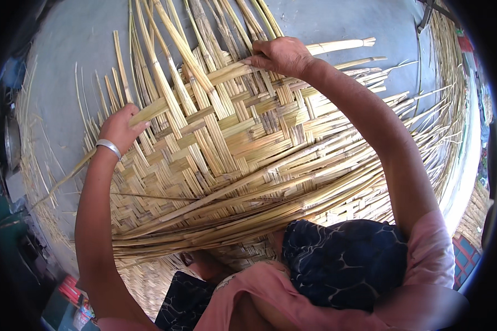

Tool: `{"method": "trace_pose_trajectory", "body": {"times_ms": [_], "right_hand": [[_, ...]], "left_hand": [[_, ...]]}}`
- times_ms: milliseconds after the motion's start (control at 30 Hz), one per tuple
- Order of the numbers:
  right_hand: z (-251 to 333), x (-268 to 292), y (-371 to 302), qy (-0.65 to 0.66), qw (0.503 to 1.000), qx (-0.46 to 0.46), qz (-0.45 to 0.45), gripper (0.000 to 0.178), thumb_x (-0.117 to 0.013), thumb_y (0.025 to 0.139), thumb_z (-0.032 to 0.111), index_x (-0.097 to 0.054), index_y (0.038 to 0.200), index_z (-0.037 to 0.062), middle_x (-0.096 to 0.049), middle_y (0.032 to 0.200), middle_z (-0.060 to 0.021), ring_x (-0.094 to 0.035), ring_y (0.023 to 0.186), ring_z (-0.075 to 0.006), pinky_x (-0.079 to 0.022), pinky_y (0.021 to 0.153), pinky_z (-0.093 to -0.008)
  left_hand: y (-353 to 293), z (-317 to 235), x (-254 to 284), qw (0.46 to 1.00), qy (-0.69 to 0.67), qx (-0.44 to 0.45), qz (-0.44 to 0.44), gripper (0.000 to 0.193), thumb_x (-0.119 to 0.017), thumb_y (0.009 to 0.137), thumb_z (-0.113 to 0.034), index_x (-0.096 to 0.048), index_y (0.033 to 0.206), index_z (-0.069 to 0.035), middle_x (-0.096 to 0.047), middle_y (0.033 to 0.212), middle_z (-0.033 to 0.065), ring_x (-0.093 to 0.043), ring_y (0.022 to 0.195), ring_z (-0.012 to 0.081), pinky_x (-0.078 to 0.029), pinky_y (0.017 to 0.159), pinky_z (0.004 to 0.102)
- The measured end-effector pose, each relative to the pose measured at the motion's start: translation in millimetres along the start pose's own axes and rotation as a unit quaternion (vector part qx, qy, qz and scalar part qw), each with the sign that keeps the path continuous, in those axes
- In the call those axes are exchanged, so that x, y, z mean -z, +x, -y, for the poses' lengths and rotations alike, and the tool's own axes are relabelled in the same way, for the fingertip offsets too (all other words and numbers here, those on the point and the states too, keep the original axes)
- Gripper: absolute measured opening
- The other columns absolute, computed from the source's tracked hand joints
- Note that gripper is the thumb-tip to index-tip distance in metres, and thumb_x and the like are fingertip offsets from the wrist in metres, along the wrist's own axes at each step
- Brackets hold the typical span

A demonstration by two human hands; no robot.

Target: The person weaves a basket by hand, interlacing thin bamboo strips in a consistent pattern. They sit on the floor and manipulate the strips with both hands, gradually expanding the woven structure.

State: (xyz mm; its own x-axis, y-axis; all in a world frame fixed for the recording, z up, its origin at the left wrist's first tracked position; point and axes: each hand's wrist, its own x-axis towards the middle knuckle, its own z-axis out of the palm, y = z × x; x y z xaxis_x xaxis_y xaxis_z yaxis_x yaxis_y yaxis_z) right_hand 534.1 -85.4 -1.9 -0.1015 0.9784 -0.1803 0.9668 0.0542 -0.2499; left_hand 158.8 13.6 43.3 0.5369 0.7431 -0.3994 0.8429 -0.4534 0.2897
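A long, flat reed strip (pixel 226 74) lies slantwise across the far edge of a woven reed mat (pixel 204 149). My left hand (pixel 120 128), with a silver bangle at the wrist, is closed on the strip near the mat's left side. The strip's tail runs out past that hand toward the lower left. Farther off and to the right, my right hand (pixel 281 56) pinches the same strip, its fingertips pressed down over the weave. Between the two hands, several upright reeds (pixel 174 71) cross over or under the strip; some crossings are hard to make out.
A bundle of loose long reeds (pixel 259 215) lies across the near part of the mat, by my knees. More thin reeds (pixel 444 71) are piled along the right side. Grey floor (pixel 77 49) shows beyond the mat. Unwoven reed ends stick out at the far and right edges.
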Motion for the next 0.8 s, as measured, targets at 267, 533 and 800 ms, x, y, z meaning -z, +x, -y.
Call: {"method": "trace_pose_trajectory", "body": {"times_ms": [267, 533, 800], "right_hand": [[0, 0, 5, -0.055, 0.998, 0.006, 0.012, 0.041, -0.047, 0.090, 0.052, -0.059, 0.100, 0.0138, -0.065, 0.074, -0.0087, -0.065, 0.078, -0.0274, -0.051, 0.070, -0.0416], [17, 22, 0, -0.076, 0.995, 0.023, 0.067, 0.037, -0.050, 0.091, 0.048, -0.062, 0.096, 0.0137, -0.066, 0.074, -0.0074, -0.065, 0.075, -0.0267, -0.052, 0.069, -0.0397], [14, 3, -21, -0.077, 0.995, 0.066, 0.003, 0.034, -0.054, 0.089, 0.044, -0.059, 0.088, 0.0108, -0.061, 0.064, -0.0086, -0.063, 0.065, -0.0269, -0.051, 0.062, -0.0405]], "left_hand": [[9, 6, -7, 0.999, -0.045, -0.001, -0.011, 0.028, -0.071, 0.080, -0.024, -0.052, 0.084, -0.003, -0.059, 0.075, 0.0134, -0.057, 0.068, 0.0280, -0.045, 0.064, 0.0372], [13, 0, -2, 0.981, -0.137, 0.088, 0.108, 0.043, -0.067, 0.083, -0.040, -0.062, 0.087, 0.003, -0.062, 0.079, 0.0116, -0.057, 0.071, 0.0159, -0.047, 0.067, 0.0315], [5, -8, -27, 0.989, -0.006, 0.100, 0.107, 0.056, -0.065, 0.081, -0.046, -0.063, 0.110, 0.002, -0.064, 0.103, 0.0238, -0.062, 0.096, 0.0348, -0.047, 0.086, 0.0379]]}}
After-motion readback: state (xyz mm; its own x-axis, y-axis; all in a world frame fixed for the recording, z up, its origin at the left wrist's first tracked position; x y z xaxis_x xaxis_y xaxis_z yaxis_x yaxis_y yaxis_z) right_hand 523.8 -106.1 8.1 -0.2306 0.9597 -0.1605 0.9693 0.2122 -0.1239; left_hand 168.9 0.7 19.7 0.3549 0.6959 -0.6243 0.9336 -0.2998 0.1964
